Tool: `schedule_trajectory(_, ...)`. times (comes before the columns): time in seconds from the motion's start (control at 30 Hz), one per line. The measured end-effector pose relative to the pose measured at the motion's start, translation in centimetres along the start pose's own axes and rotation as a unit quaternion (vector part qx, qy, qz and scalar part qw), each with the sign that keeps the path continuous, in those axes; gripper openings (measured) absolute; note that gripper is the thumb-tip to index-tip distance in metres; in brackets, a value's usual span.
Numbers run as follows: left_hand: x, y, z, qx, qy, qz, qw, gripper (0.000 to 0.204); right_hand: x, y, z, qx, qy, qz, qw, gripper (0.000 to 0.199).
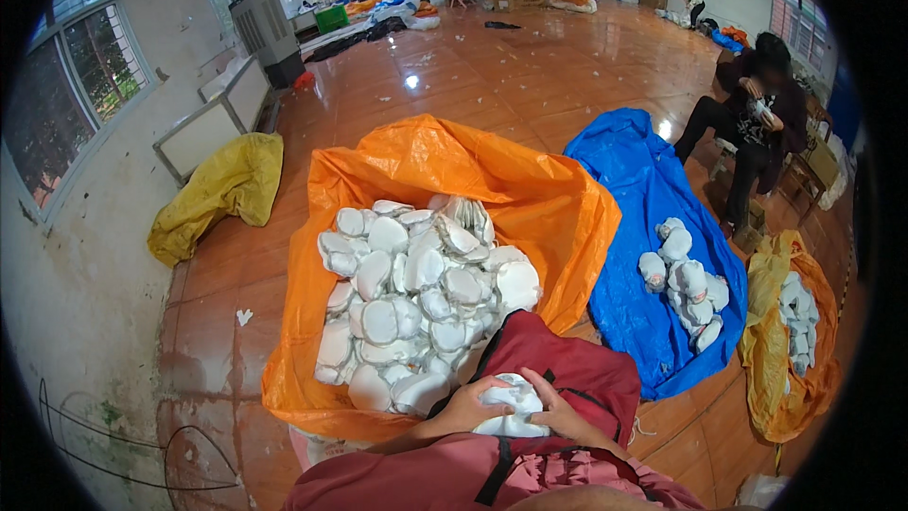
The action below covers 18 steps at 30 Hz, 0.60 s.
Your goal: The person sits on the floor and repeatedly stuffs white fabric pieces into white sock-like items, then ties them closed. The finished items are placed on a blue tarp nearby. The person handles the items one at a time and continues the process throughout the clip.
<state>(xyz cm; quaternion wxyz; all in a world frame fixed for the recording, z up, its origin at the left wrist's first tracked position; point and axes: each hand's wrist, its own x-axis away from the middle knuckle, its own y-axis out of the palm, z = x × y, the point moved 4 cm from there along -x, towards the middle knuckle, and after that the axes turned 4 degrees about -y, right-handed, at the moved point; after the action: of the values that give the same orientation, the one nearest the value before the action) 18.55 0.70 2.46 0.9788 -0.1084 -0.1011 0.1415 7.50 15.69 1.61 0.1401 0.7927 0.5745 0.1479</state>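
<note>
Over my lap, my left hand (pixel 470 405) and my right hand (pixel 560 412) close around a small stack of white rounded pads (pixel 516 399). The fingers grip it from both sides, and the thumbs rest towards its top. Just beyond my knees lies an opened orange sack (pixel 326 199), heaped with loose white pads (pixel 424 270) of the same rounded shape. To the right, a blue sheet or sack (pixel 619 170) carries several bundled white pieces (pixel 695 279).
An orange-yellow sack (pixel 764 345) with more white pieces stands far right. Near it a seated person (pixel 766 104) handles a white piece. A yellow sack (pixel 222 194) and a grey air cooler (pixel 263 28) are along the left wall. Other people and piled sacks are at the back.
</note>
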Motion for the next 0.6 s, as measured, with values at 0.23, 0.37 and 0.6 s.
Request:
schedule_trajectory(0.23, -0.3, -0.4, -0.8, -0.018, 0.035, 0.049, 0.998, 0.042, -2.1, 0.8, 0.0, 0.113, 0.032, -0.004, 0.993, 0.093)
schedule_trajectory(0.37, -0.3, -0.6, -1.3, -0.041, 0.039, 0.069, 0.996, 0.038, -3.0, 0.8, 0.7, 0.183, 0.034, 0.0, 0.983, 0.094)
schedule_trajectory(0.6, -0.5, -1.1, -1.8, -0.07, 0.068, 0.086, 0.992, 0.039, -5.2, 0.0, 3.9, 0.154, 0.026, 0.012, 0.988, 0.091)
